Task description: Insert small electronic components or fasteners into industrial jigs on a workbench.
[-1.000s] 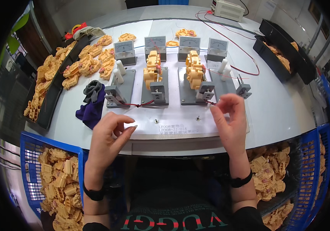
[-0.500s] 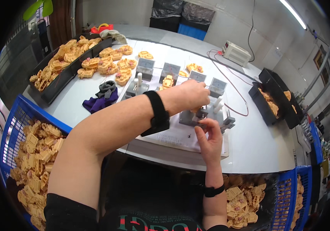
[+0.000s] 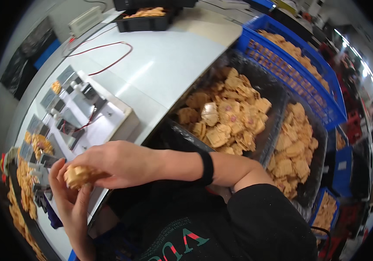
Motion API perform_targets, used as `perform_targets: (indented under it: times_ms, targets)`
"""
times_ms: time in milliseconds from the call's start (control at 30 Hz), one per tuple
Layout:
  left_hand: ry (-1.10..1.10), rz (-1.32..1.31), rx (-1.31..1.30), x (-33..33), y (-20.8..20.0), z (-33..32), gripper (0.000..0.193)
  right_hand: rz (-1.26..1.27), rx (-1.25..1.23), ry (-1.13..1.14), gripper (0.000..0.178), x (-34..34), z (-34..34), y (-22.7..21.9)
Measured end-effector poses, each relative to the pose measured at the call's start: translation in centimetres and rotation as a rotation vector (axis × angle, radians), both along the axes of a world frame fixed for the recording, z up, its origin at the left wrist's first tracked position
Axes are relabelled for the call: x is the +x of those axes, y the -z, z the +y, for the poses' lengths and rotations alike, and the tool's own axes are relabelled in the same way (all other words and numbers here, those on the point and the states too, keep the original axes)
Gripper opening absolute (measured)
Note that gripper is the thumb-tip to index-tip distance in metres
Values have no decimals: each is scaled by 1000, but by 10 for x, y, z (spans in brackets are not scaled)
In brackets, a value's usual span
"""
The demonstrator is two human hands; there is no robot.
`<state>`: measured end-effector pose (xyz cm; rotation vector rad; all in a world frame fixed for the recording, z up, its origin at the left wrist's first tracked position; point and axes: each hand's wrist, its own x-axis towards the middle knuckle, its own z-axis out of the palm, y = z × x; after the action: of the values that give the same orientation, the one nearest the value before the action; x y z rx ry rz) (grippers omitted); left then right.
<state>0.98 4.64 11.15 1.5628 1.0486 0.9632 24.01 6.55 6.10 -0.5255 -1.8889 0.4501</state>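
A tan moulded plastic part [image 3: 77,176] is held between my two hands over the front edge of the white table. My right hand [image 3: 119,163] reaches in from the right and curls over the part, its fingertips hidden behind it. From below, my left hand [image 3: 70,204] grips the part's left side between thumb and fingers. Just beyond the hands stands a row of grey test fixtures with white posts, the farthest fixture [image 3: 88,98] having a red-black wire by it. Another tan part [image 3: 56,87] sits among the fixtures' tilted panels.
At my right, a plastic-lined black bin [image 3: 269,145] holds many tan parts, with a second full bin beside it. A blue crate [image 3: 291,80] stands behind them. A black tray [image 3: 143,24] sits at the table's far end. Red wire [image 3: 121,43] loops across the tabletop.
The view has swung to the right, bringing the bins into sight. Both hands have left the fixture and come together at the table's front edge with a tan part between them.
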Motion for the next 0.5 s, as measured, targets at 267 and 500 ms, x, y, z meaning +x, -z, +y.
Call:
perform_targets:
  times_ms: [267,500]
  targets:
    - [-277,398,383,-83,40,-29,40,-625,-670,1216,50,291,-148,-5]
    - [-576,409,449,-80,62,-14,26,-773,-1749,1590,44,426,-291,20]
